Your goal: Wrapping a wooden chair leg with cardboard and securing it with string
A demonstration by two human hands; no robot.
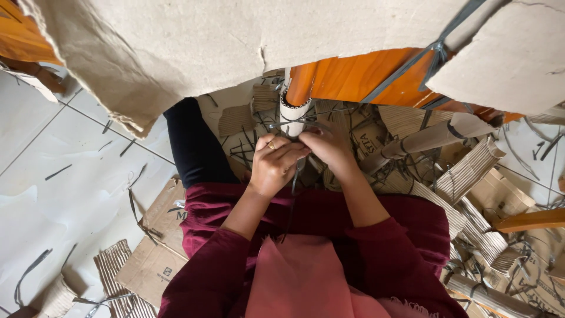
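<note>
My left hand (272, 166), with a ring on one finger, and my right hand (329, 146) meet fingertip to fingertip just below an orange wooden leg (302, 82) wrapped in corrugated cardboard (292, 113). Both hands pinch a thin grey plastic strap (294, 176) that loops around the wrapped leg and hangs down between my arms. Dark red sleeves cover my forearms. A large torn cardboard sheet (194, 41) covers the orange furniture above.
Rolls and scraps of corrugated cardboard (471, 171) and loose grey straps lie at the right. Flat cardboard boxes (159, 247) lie on the white tiled floor (53, 153) at the left. Another wrapped leg (424, 141) sticks out to the right.
</note>
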